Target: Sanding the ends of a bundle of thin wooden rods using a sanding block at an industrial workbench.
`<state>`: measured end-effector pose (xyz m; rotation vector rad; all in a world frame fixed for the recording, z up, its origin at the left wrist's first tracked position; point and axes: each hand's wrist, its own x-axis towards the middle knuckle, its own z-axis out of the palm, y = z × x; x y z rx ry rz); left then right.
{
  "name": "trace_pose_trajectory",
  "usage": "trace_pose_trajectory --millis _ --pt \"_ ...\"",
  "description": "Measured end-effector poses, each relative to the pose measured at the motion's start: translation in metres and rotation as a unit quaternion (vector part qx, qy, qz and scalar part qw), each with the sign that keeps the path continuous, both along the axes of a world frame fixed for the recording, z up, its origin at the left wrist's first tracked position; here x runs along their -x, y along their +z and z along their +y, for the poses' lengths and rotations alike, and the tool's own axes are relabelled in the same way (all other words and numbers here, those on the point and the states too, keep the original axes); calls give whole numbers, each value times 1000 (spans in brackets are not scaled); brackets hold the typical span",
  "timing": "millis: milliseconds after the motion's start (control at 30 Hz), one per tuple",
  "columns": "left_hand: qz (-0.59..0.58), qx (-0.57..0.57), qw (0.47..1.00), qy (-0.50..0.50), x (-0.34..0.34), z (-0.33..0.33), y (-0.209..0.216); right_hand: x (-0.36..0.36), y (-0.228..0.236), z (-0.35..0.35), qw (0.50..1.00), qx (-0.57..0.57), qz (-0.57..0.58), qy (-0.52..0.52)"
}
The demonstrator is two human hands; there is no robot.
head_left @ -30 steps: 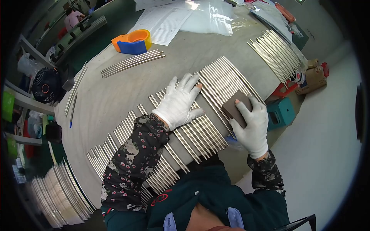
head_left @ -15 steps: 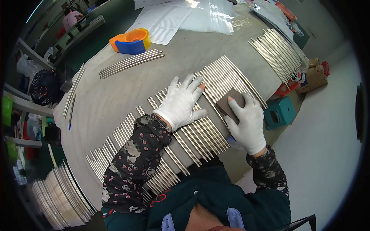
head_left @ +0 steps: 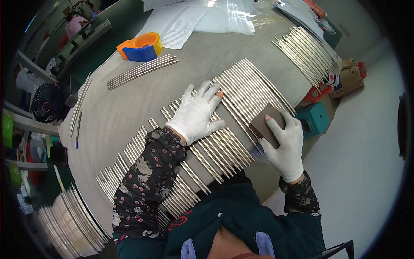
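Thin silvery metal rods (head_left: pixel 248 88) lie side by side in a long row across the table. My left hand (head_left: pixel 193 115), in a white glove with a bare fingertip showing, rests spread and flat on the rods near the middle of the row. At the right end, my right hand (head_left: pixel 285 149), gloved the same way, grips a dark brown rectangular block (head_left: pixel 264 126) that looks like a sanding sponge. The block sits over the near ends of the right-hand rods. What lies beneath it and under my left palm is hidden.
More rods lie in a bundle (head_left: pixel 304 56) at the far right. A few rods (head_left: pixel 142 72) sit beside an orange and blue tape dispenser (head_left: pixel 140 47). Papers (head_left: pixel 177 26) and clear plastic bags (head_left: pixel 226 17) cover the back. A teal stool (head_left: pixel 312 119) stands beyond the right edge.
My right hand and the brown block have moved toward me and slightly right, down toward the near rod ends. My left hand stays spread on the rods. The whole view has shifted slightly.
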<state>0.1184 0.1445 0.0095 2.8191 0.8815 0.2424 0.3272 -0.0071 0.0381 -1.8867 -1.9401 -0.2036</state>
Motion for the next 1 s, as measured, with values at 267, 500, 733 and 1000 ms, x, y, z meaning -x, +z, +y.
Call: trace_pose_trajectory --millis 267,500,733,1000 --pt "-15 -28 999 3 0 -2 -4 11 0 4 1000 12 -3 5" --pt "-23 -39 999 3 1 -3 -3 17 3 14 1000 -1 -9 19" --pt "-3 -5 1000 2 2 -2 -2 19 -6 33 999 -4 -32 11" --pt "-12 -1 1000 2 4 0 -2 15 -5 42 998 27 -56 32"
